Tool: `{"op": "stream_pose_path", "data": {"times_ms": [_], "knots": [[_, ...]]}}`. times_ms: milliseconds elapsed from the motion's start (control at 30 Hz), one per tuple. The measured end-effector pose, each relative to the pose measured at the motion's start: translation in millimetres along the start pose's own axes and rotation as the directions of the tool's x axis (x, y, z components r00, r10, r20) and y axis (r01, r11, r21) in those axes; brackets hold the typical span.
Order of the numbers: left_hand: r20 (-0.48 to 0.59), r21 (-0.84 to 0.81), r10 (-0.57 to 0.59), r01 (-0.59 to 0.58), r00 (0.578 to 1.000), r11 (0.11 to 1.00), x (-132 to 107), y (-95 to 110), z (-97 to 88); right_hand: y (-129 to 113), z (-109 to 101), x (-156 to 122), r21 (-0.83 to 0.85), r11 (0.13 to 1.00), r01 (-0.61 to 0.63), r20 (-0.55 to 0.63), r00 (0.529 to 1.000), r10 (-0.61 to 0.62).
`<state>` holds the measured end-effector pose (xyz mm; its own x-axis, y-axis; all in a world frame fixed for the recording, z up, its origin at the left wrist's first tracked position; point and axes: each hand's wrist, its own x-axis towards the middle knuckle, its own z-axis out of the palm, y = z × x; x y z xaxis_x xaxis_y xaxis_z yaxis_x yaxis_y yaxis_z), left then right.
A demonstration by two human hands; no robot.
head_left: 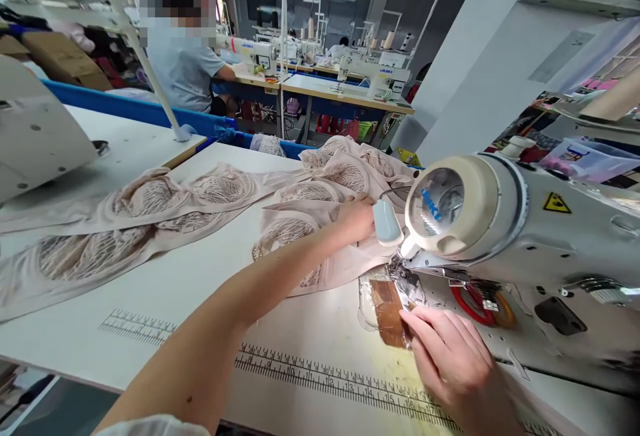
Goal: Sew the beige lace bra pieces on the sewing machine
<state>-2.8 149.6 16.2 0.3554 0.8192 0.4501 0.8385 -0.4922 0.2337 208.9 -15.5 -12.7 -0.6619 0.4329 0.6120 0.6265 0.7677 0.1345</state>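
Note:
Beige lace bras (345,176) lie in a chain over the white table and up to the needle area of a sewing machine (465,213). My left hand (357,219) reaches across to them, its fingers curled on a bra behind the small light-blue lamp (387,223), which partly hides them. My right hand (453,349) rests low in front of the machine head, thumb and fingertips pinched together beside a brown taped patch (390,313) on the machine bed. What they pinch, if anything, is too small to make out.
More bras (150,209) spread over the left of the table. A printed ruler (320,373) runs along the front. Another machine (40,129) stands at far left. A person (183,66) sits at a machine beyond the blue trough (125,103). Red and orange rings (480,306) sit under the machine arm.

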Motion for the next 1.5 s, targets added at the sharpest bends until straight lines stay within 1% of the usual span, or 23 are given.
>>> {"op": "stream_pose_path", "data": {"times_ms": [100,167,200,233,267,300,333,367,400,433,467,500,533,567,633,667,833,967,1000,1100,1167,1333,1500], "knots": [[-0.007,0.036,0.035,-0.034,0.999,0.999,-16.4,-2.4,-12.5,-0.5,-1.3,-2.5,0.038,0.999,-0.003,-0.016,1.0,0.004],[-0.023,0.066,0.091,-0.09,0.996,0.994,-37.2,-4.5,-24.5,-5.2,-3.1,-0.9,0.138,0.99,-0.03,-0.015,0.999,0.032],[-0.03,0.088,0.134,-0.131,0.991,0.987,-49.8,-5.6,-30.0,-8.8,-4.0,1.5,0.23,0.97,-0.075,0.016,0.997,0.073],[-0.04,0.143,0.205,-0.197,0.978,0.97,-63.1,-6.7,-34.7,-13.0,-4.5,5.2,0.341,0.928,-0.152,0.07,0.988,0.136],[-0.049,0.199,0.274,-0.259,0.961,0.945,-76.5,-7.8,-38.4,-17.4,-4.5,10.0,0.453,0.851,-0.265,0.152,0.964,0.22],[-0.049,0.233,0.341,-0.321,0.939,0.918,-89.3,-8.9,-41.0,-21.4,-3.7,16.0,0.545,0.734,-0.404,0.26,0.914,0.31],[-0.057,0.249,0.397,-0.372,0.916,0.894,-100.8,-10.0,-42.5,-24.8,-1.9,23.0,0.602,0.585,-0.543,0.381,0.84,0.387],[-0.071,0.254,0.441,-0.411,0.895,0.875,-110.5,-11.2,-43.2,-27.1,0.9,30.7,0.621,0.422,-0.661,0.494,0.748,0.444],[-0.093,0.263,0.466,-0.43,0.88,0.864,-118.1,-12.3,-43.2,-28.3,4.5,38.8,0.613,0.264,-0.745,0.588,0.653,0.478],[-0.117,0.271,0.485,-0.442,0.867,0.855,-123.5,-13.4,-42.7,-28.5,8.7,47.0,0.595,0.122,-0.794,0.658,0.569,0.493],[-0.14,0.281,0.498,-0.448,0.856,0.849,-126.8,-14.3,-41.9,-27.8,13.2,54.8,0.58,0.009,-0.814,0.706,0.508,0.494],[-0.159,0.291,0.509,-0.452,0.846,0.843,-128.5,-15.0,-41.1,-26.6,17.6,62.0,0.577,-0.069,-0.814,0.729,0.475,0.493],[-0.172,0.296,0.518,-0.458,0.838,0.838,-128.9,-15.5,-40.3,-25.3,21.5,68.1,0.587,-0.114,-0.802,0.733,0.466,0.495],[-0.182,0.295,0.528,-0.466,0.829,0.834,-128.6,-15.7,-39.7,-24.2,24.9,73.2,0.604,-0.136,-0.786,0.726,0.471,0.501],[-0.197,0.284,0.539,-0.479,0.819,0.831,-127.1,-15.6,-39.5,-23.4,29.6,79.8,0.641,-0.156,-0.751,0.702,0.491,0.516],[-0.204,0.276,0.543,-0.484,0.815,0.83,-126.4,-15.4,-39.8,-23.7,31.0,81.6,0.652,-0.168,-0.74,0.694,0.492,0.525],[-0.216,0.274,0.605,-0.547,0.766,0.791,-125.3,-14.2,-42.2,-26.1,33.3,83.0,0.66,-0.258,-0.705,0.71,0.475,0.52],[-0.222,0.292,0.628,-0.564,0.746,0.773,-125.0,-13.7,-41.7,-25.1,34.3,82.2,0.629,-0.347,-0.695,0.752,0.433,0.497],[-0.232,0.291,0.632,-0.567,0.74,0.771,-125.0,-13.5,-41.3,-25.0,34.6,82.0,0.637,-0.357,-0.683,0.748,0.435,0.502],[-0.242,0.297,0.646,-0.578,0.724,0.76,-125.0,-13.2,-40.8,-26.0,35.7,81.7,0.698,-0.352,-0.623,0.7,0.49,0.519],[-0.24,0.309,0.645,-0.573,0.725,0.759,-125.5,-13.0,-40.6,-27.4,36.3,81.7,0.732,-0.34,-0.59,0.667,0.52,0.534],[-0.252,0.308,0.61,-0.535,0.751,0.786,-126.9,-13.4,-39.0,-29.7,36.1,82.3,0.743,-0.336,-0.579,0.655,0.523,0.546],[-0.255,0.296,0.609,-0.539,0.752,0.789,-126.5,-12.9,-37.6,-29.2,37.0,82.4,0.757,-0.327,-0.566,0.64,0.542,0.545]]}}
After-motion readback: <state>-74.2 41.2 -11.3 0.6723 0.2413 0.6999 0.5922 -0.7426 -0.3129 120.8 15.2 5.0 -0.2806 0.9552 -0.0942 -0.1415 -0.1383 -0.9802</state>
